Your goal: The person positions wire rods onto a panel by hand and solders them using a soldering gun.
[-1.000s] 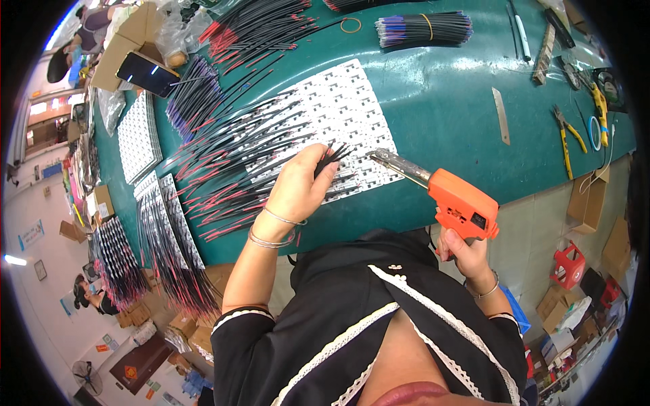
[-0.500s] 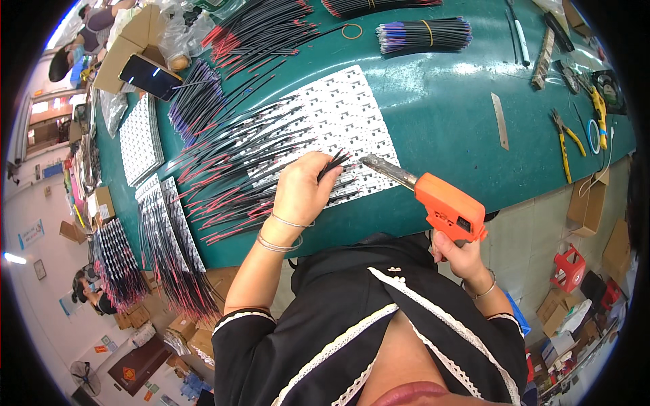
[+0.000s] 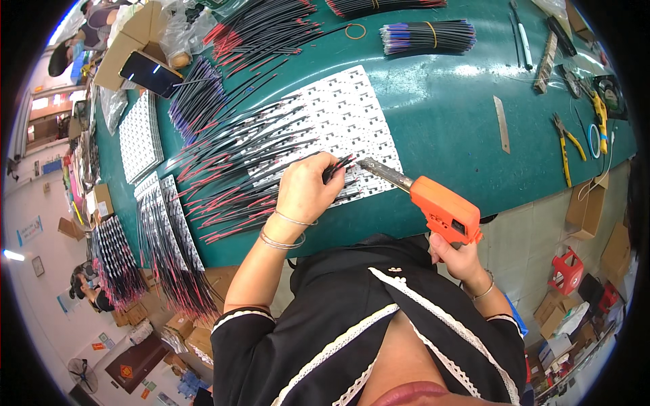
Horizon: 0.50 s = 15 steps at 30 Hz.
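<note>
My left hand (image 3: 310, 184) is closed round a small bunch of black wires (image 3: 340, 164), their ends poking out past the fingers over a white circuit board panel (image 3: 365, 108). In my right hand (image 3: 457, 256) is an orange soldering gun (image 3: 441, 208), gripped by its handle. Its metal tip meets or nearly meets the wire ends; the exact contact is too small to see. Rows of black wires with red ends (image 3: 230, 186) fan out leftward over the panel.
Stacked white panels (image 3: 140, 135) and a phone (image 3: 150, 73) lie on the left. Loose wires (image 3: 261, 30) and a banded wire bundle (image 3: 428, 36) sit at the back. Yellow pliers (image 3: 567, 145) and a steel ruler (image 3: 501, 123) rest on the green table (image 3: 460, 155) at the right.
My left hand has turned slightly, and the wires in it now point more to the right. The soldering gun has shifted a little to the left.
</note>
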Each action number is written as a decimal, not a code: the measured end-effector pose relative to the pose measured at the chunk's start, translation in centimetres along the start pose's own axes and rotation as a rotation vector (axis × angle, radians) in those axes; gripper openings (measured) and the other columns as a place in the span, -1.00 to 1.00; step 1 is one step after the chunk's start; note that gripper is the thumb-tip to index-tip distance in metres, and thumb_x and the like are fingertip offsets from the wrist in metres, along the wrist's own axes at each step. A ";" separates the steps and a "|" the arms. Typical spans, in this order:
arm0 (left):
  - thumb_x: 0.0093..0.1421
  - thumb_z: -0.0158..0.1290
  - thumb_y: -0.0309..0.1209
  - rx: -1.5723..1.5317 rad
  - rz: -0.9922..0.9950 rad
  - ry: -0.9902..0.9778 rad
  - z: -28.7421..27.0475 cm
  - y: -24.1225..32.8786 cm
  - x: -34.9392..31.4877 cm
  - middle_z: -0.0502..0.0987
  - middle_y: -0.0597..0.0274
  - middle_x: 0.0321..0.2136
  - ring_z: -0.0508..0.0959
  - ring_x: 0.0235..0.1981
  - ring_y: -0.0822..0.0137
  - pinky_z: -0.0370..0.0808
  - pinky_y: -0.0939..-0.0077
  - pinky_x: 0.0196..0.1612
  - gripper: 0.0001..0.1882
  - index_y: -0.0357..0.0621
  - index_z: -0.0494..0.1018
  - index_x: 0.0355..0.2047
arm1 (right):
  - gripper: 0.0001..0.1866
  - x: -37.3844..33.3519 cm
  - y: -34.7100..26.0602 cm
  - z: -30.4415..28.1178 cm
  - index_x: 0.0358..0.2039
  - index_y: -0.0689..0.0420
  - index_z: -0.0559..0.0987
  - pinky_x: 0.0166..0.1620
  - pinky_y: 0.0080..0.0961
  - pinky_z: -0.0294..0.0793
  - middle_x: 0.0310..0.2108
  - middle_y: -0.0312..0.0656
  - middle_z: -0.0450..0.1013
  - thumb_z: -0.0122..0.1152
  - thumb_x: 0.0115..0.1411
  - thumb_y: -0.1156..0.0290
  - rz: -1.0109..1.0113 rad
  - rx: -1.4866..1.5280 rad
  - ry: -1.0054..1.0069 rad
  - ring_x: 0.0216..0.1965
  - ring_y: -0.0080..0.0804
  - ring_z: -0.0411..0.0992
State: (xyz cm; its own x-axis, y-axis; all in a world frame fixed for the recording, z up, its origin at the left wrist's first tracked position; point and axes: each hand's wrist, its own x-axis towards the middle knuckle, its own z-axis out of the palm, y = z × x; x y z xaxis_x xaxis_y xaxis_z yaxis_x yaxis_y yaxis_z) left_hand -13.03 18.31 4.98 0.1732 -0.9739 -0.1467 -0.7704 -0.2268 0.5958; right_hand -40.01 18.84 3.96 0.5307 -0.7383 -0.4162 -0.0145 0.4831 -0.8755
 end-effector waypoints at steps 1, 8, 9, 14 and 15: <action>-0.08 0.07 -0.44 -0.001 0.000 0.000 0.0 0.0 0.0 0.45 0.09 -0.69 0.46 -0.66 0.11 0.38 0.37 -0.57 -0.91 -0.20 0.43 -0.58 | -0.63 0.0 0.0 0.1 -0.13 0.29 0.33 -0.66 -0.73 0.31 -0.50 -0.26 0.35 0.13 0.06 0.44 0.000 -0.003 0.004 -0.69 -0.68 0.27; -0.08 0.08 -0.44 0.025 0.011 0.005 0.2 -0.1 0.0 0.45 0.06 -0.68 0.46 -0.65 0.08 0.37 0.33 -0.56 -0.90 -0.21 0.43 -0.58 | -0.66 0.3 0.1 0.2 -0.15 0.30 0.34 -0.67 -0.73 0.29 -0.51 -0.27 0.35 0.11 0.05 0.46 -0.001 -0.005 0.005 -0.69 -0.68 0.27; -0.09 0.08 -0.44 0.033 0.018 0.010 0.2 -0.1 0.0 0.45 0.06 -0.68 0.46 -0.64 0.07 0.37 0.32 -0.56 -0.89 -0.21 0.43 -0.58 | -0.66 0.3 0.0 0.2 -0.15 0.30 0.34 -0.67 -0.73 0.29 -0.51 -0.27 0.35 0.11 0.05 0.46 0.000 -0.004 0.004 -0.69 -0.68 0.27; -0.09 0.08 -0.43 0.053 0.003 0.001 0.2 0.2 0.1 0.45 0.05 -0.68 0.46 -0.64 0.05 0.38 0.31 -0.55 -0.89 -0.21 0.43 -0.58 | -0.67 0.2 0.0 0.1 -0.16 0.30 0.35 -0.67 -0.73 0.29 -0.54 -0.28 0.35 0.11 0.05 0.46 0.009 -0.003 0.005 -0.70 -0.67 0.27; -0.09 0.08 -0.43 0.057 -0.001 -0.001 0.2 0.2 0.1 0.45 0.05 -0.68 0.46 -0.63 0.05 0.38 0.31 -0.55 -0.89 -0.21 0.43 -0.58 | -0.67 0.2 0.0 0.0 -0.16 0.30 0.35 -0.67 -0.73 0.29 -0.54 -0.28 0.35 0.11 0.05 0.46 0.010 -0.003 0.006 -0.70 -0.67 0.27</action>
State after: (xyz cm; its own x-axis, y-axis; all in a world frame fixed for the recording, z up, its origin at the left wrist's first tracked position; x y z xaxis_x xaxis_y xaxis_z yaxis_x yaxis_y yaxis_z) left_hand -13.26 18.15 4.91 0.1735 -0.9736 -0.1482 -0.8038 -0.2269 0.5499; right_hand -39.94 18.73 3.84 0.5254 -0.7364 -0.4262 -0.0220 0.4890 -0.8720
